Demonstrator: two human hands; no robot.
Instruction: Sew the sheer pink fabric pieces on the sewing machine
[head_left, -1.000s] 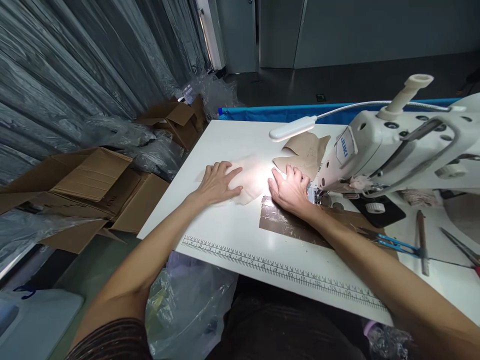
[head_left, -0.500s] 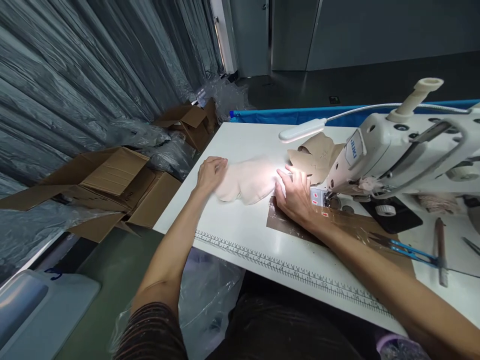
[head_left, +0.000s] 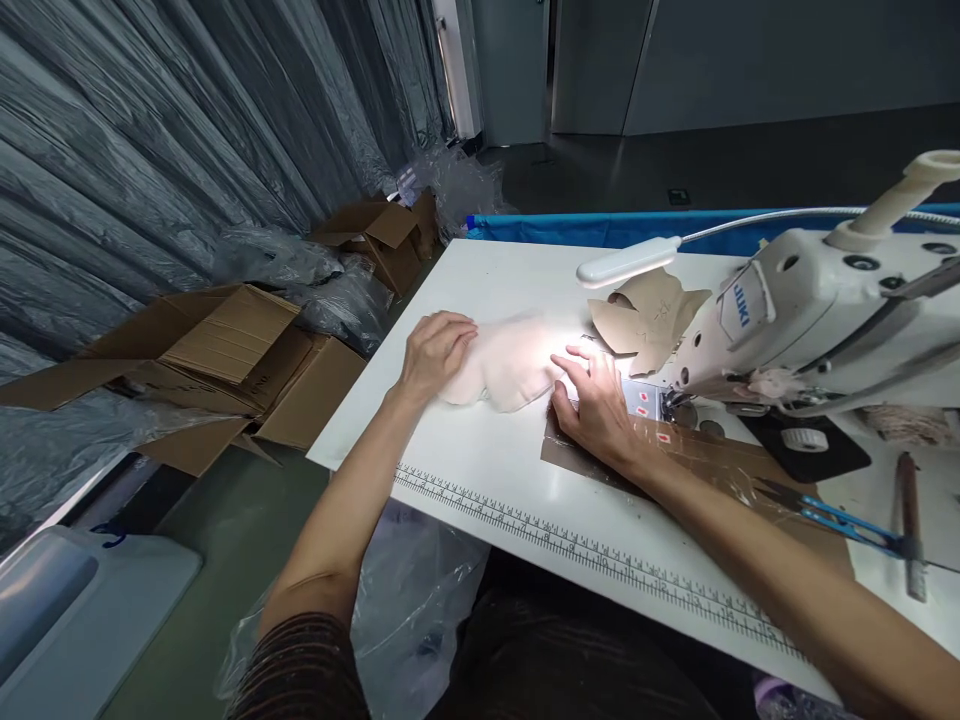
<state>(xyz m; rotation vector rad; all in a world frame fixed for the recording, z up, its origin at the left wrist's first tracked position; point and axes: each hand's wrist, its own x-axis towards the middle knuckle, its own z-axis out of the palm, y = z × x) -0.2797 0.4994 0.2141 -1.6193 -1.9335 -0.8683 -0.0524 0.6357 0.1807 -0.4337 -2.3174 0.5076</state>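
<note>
A pale cream piece of soft fabric (head_left: 504, 362) is spread on the white tabletop (head_left: 495, 280), lit brightly by the slim white gooseneck lamp (head_left: 628, 260) above it. The left hand (head_left: 436, 350) is laid on the fabric's left edge, its fingers curled loosely over the cloth, so the grip is pressing rather than clenched. The right hand (head_left: 600, 405) is set flat at the fabric's right edge, fingers stretched out and the grip open, just beside the needle area of the white industrial sewing machine (head_left: 810, 320). Under the right wrist a brown taped patch (head_left: 697, 465) is seen on the tabletop. Tan paper pattern pieces (head_left: 649, 315) are lying behind the fabric, next to the machine head. A printed ruler scale (head_left: 592, 550) is marked along the tabletop's near edge. Blue-handled thread snips (head_left: 832, 515) are resting at the right. Open brown cardboard boxes (head_left: 217, 360) are standing on the floor to the left.
</note>
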